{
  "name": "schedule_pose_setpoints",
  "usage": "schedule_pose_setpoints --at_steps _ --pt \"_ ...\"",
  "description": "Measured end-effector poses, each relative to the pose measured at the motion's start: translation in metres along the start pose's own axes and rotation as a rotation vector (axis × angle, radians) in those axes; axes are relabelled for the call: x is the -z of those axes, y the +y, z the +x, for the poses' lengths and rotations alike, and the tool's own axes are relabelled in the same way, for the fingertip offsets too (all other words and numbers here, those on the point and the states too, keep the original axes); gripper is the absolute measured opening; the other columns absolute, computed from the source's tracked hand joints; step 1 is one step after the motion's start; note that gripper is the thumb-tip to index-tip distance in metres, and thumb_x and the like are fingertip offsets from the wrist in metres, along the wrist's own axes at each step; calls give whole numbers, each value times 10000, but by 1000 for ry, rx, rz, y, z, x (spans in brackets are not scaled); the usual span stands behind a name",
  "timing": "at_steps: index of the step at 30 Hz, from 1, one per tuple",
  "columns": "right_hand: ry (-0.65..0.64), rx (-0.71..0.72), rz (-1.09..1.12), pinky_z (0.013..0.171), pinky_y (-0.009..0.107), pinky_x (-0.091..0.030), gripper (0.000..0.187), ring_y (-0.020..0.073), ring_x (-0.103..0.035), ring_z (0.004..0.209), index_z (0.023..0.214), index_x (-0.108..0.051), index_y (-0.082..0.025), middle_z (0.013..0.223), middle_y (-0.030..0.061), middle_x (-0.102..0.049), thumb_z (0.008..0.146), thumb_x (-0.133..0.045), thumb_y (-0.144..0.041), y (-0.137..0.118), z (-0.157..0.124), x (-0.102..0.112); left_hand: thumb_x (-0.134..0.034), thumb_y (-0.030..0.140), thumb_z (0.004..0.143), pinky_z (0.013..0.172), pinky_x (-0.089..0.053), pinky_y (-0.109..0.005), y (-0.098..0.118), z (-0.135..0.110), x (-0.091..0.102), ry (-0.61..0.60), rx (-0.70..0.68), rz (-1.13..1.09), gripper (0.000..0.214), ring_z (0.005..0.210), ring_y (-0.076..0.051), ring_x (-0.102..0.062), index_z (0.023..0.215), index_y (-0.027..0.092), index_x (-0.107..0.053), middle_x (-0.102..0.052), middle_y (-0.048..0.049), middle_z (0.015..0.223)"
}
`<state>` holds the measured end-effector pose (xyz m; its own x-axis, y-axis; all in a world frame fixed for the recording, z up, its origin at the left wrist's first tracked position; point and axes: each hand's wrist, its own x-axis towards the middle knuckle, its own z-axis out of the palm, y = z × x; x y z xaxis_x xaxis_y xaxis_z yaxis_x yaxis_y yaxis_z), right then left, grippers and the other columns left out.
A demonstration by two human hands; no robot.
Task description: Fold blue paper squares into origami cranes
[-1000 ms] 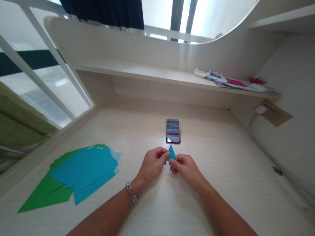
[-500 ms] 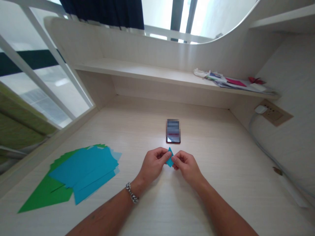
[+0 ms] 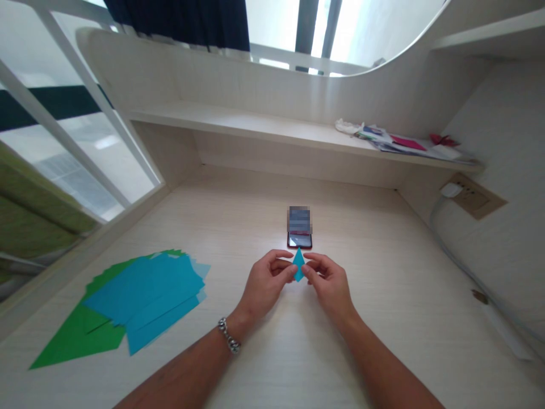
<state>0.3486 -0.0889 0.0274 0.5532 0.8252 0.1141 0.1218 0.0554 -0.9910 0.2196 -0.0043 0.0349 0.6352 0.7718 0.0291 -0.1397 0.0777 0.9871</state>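
Between my two hands is a small piece of folded blue paper (image 3: 298, 266), kite-shaped, its long point facing away from me. My left hand (image 3: 269, 276) pinches its left edge between thumb and fingers. On the opposite edge, my right hand (image 3: 329, 279) grips it the same way. Just beyond the paper's tip lies a phone (image 3: 300, 240) on the desk, its screen partly pixelated. A silver chain bracelet (image 3: 229, 335) circles my left wrist.
Fanned blue sheets (image 3: 157, 289) overlap green sheets (image 3: 80, 335) at the left of the desk (image 3: 238, 210). Papers (image 3: 404, 142) lie on the back shelf (image 3: 255, 126). A cable (image 3: 451, 255) runs down from a wall socket (image 3: 477, 196) on the right.
The folded paper has turned upright and shifted slightly right and away from me. My right hand has changed its hold, its fingers spread more along the paper's edge.
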Motion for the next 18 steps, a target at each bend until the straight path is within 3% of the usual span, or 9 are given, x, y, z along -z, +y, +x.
schedule_pose_setpoints --at_steps 8,12,18 --pt "-7 40 -97 636 297 -515 305 187 -634 756 1064 -698 -229 930 53 -703 769 -656 -293 -5 -2 1 -711 234 735 724 -557 -328 -2 2 1 -17 -7 -35 291 815 -207 -677 1004 140 -651 -721 -92 914" --pt "1 57 -99 643 296 -517 302 192 -634 782 1070 -697 -238 952 55 -695 775 -653 -289 -4 -3 1 -730 221 713 814 -545 -370 -2 1 0 -37 -16 -66 338 876 -221 -673 1033 132 -664 -719 -105 959" --pt "1 64 -100 647 306 -517 311 201 -629 798 1088 -690 -241 957 61 -687 786 -646 -299 -5 -3 1 -726 230 715 819 -545 -380 -1 1 1 -38 -14 -46 347 884 -220 -671 1047 144 -675 -718 -103 985"
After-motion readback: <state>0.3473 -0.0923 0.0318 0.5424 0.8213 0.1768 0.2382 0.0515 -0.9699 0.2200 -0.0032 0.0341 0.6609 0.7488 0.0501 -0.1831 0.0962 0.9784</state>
